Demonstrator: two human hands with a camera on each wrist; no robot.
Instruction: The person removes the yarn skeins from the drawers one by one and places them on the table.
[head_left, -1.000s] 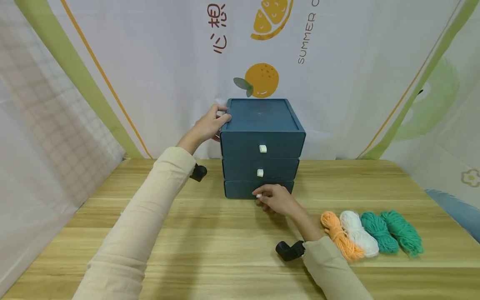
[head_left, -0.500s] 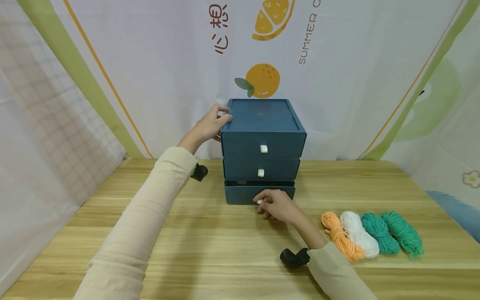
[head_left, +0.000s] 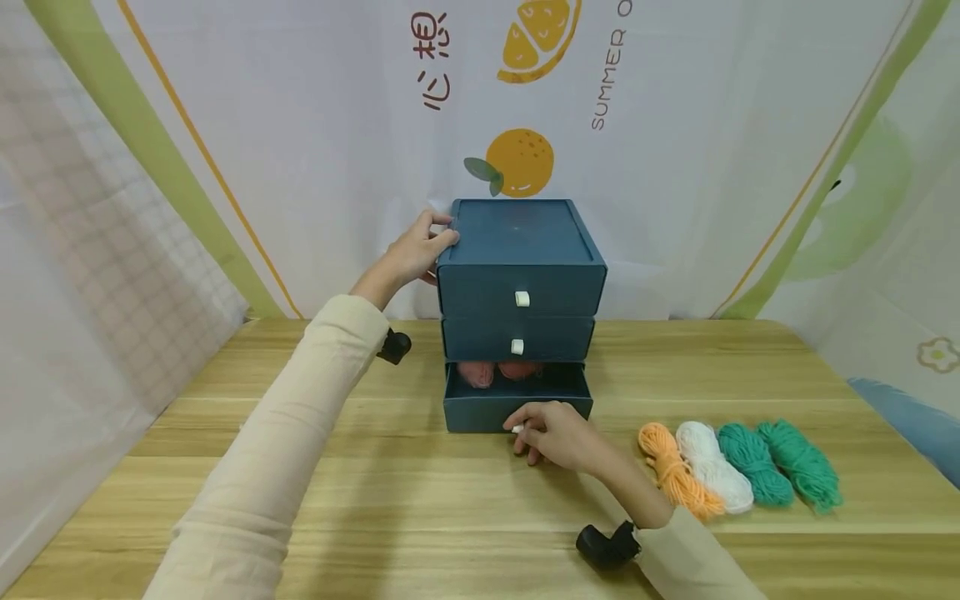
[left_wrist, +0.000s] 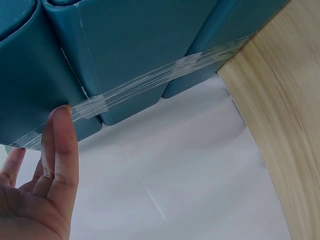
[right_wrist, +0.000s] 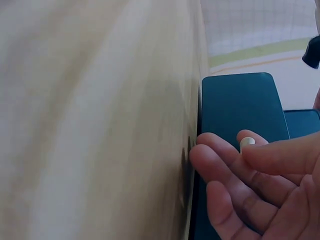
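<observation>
Blue drawer unit (head_left: pixel 522 287) stands at far middle of wooden table (head_left: pixel 442 517), bottom drawer (head_left: pixel 476 415) part-way out toward near side, pink bundles (head_left: pixel 477 375) inside, left to middle. Right hand (head_left: pixel 557 435) pinches bottom drawer's white knob (right_wrist: pixel 247 143) between thumb and index finger. Left hand (head_left: pixel 415 252) rests nearly straight fingers against unit's left side, at clear tape (left_wrist: pixel 150 83). Orange bundle (head_left: pixel 678 473), white bundle (head_left: pixel 712 467), two green bundles (head_left: pixel 756 465) lie side by side, right.

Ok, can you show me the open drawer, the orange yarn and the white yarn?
Open drawer (head_left: pixel 478 414), head view: its front panel.
Orange yarn (head_left: pixel 678 477), head view: middle of the bundle.
White yarn (head_left: pixel 714 468), head view: middle of the bundle.
</observation>
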